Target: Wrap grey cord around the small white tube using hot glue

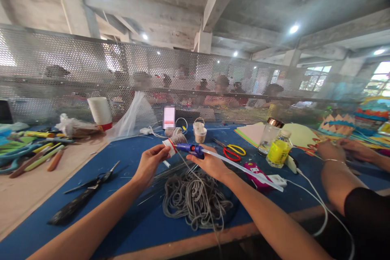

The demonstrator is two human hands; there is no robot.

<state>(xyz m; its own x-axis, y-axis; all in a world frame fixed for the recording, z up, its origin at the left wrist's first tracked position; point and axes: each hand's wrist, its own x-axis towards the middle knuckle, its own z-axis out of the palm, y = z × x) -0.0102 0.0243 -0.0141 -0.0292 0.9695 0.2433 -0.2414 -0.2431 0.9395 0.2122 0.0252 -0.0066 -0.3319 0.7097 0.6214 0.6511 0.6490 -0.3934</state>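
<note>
My left hand (150,164) pinches a small white paper cup (168,144) with a red band, tilted on its side. My right hand (213,163) is wrapped round a blue glue gun (191,150), its nozzle at the cup. A long, clear glue stick (243,169) sticks out of the gun's back over my right forearm. Grey cord (195,199) lies in a loose heap below my hands, and a strand runs up from it toward the cup. Just behind the cup are coils of similar cord (175,133). A small handled basket (200,133) stands behind the gun.
Left lie black-handled pliers (88,195) and assorted tools (45,148); stacked cups (100,111) stand behind. Scissors (233,152), a yellow bottle (278,149), a glass jar (268,136) and white cables (318,199) are right. A co-worker's hands (332,150) work at far right.
</note>
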